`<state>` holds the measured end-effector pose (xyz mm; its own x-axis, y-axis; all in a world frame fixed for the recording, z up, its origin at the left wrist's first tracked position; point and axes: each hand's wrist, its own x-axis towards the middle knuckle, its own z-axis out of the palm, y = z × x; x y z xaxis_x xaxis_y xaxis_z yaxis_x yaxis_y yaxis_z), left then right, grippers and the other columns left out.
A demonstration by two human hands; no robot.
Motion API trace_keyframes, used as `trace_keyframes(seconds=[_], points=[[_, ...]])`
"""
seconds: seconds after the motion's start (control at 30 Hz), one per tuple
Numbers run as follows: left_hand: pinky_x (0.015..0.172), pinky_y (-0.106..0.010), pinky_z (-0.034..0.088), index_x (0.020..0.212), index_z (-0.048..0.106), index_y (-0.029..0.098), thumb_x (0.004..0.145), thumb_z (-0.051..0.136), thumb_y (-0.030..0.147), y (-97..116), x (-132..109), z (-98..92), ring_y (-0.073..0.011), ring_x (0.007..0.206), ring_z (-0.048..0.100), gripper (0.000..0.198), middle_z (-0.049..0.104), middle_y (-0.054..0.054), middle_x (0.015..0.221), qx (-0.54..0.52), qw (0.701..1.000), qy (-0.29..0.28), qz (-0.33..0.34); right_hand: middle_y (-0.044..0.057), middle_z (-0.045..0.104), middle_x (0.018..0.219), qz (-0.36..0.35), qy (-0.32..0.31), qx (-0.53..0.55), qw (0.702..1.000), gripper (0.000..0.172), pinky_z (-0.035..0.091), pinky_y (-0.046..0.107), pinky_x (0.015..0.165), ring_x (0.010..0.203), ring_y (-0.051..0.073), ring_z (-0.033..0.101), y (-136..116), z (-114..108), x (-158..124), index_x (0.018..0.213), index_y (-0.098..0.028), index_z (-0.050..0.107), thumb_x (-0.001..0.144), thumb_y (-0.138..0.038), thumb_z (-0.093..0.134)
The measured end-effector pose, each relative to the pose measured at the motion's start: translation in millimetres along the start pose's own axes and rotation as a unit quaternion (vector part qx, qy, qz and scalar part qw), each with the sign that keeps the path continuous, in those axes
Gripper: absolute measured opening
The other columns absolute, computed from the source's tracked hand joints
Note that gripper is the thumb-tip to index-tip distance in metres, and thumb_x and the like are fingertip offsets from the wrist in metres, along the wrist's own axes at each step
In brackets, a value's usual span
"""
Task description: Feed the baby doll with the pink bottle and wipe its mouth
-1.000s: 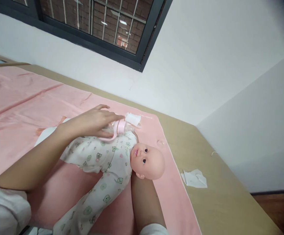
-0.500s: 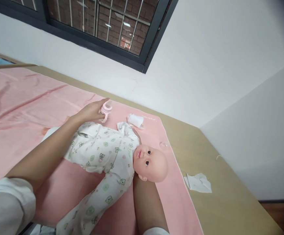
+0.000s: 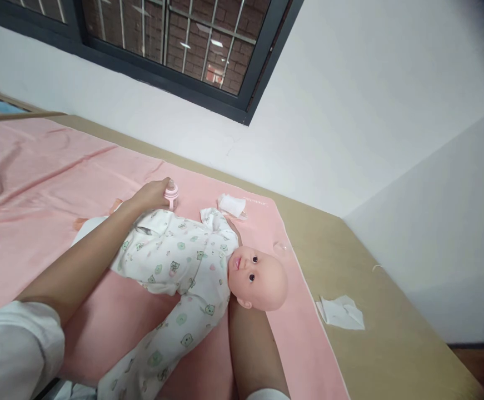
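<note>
A baby doll [image 3: 183, 261] in white clothes printed with small animals lies on its back on the pink sheet [image 3: 50, 183]. Its bare head points to the right. Beyond the doll's waist, my left hand [image 3: 152, 194] is wrapped round a pink baby bottle [image 3: 171, 194] with a side handle and a clear top. My right forearm passes under the doll's neck. The doll hides most of my right hand, and only a sliver of skin shows by its shoulder, so its fingers cannot be made out.
A small white packet [image 3: 232, 205] lies past the doll's arm. Near the sheet's right edge is a small clear object [image 3: 280, 246]. A folded white tissue [image 3: 342, 313] rests on the tan surface [image 3: 362, 355]. Behind stand a white wall and a dark-framed window [image 3: 242, 105].
My left hand has drawn the bottle a little to the left and slightly nearer. The doll and my right arm have hardly moved.
</note>
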<state>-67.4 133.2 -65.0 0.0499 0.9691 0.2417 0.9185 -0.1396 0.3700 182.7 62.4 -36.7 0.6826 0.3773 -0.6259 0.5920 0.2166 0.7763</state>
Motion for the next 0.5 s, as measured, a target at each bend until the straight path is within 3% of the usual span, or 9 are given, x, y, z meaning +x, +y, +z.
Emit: trace_keyframes(seconds=[0.13,0.3,0.5], points=[[0.068,-0.032,0.043,0.108,0.046,0.017,0.067,0.059,0.034,-4.8,1.0,2.7,-0.0305,0.090,0.063,0.046,0.066,-0.013,0.098,0.000,1.000,-0.012,-0.014,0.015,0.069,0.107,0.028,0.015,0.001,0.999,0.035,0.033,0.053,0.108,0.114,0.044,0.057,-0.7,0.3,1.7,0.098,-0.024,0.073,0.064,-0.018,0.071],[0.071,-0.034,0.045,0.113,0.044,0.015,0.068,0.060,0.040,-12.4,3.4,4.3,-0.0316,0.091,0.063,0.054,0.066,-0.015,0.102,-0.019,0.998,-0.034,-0.039,0.009,0.072,0.092,0.010,0.062,0.066,0.996,0.043,0.038,0.060,0.102,0.107,0.047,0.060,-1.7,0.2,2.2,0.080,-0.027,0.074,0.045,-0.002,0.076],[0.073,-0.034,0.046,0.125,0.039,0.011,0.068,0.058,0.040,-14.1,3.7,4.4,-0.0340,0.097,0.063,0.067,0.064,-0.018,0.109,-0.058,0.995,-0.045,-0.064,0.010,0.072,0.098,0.069,0.097,0.098,0.988,0.044,0.043,0.057,0.098,0.103,0.045,0.063,-2.5,0.4,2.0,0.080,-0.023,0.074,0.041,-0.002,0.079]])
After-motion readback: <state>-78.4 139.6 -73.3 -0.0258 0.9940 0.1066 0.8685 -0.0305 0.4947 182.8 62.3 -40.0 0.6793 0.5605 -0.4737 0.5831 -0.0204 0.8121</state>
